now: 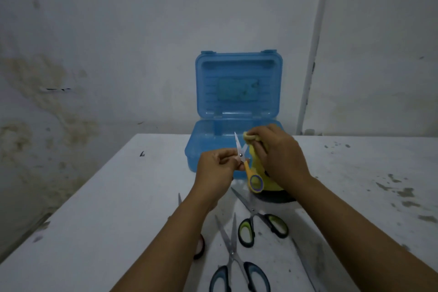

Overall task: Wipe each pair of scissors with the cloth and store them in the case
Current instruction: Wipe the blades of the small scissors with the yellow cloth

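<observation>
Left hand (216,166) pinches small yellow-handled scissors (246,163), blades pointing up and far; right hand (279,149), just right, grips bunched yellow cloth (254,161) beside the blades.

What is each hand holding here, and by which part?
The left hand pinches the small yellow scissors near the pivot, blades open and pointing up. The right hand grips the yellow cloth, bunched at one blade.

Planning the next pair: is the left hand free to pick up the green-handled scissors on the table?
Probably not yet. The left hand is pinching the small yellow scissors while the right hand wipes them with the cloth. The green-handled scissors lie uncovered below.
</observation>
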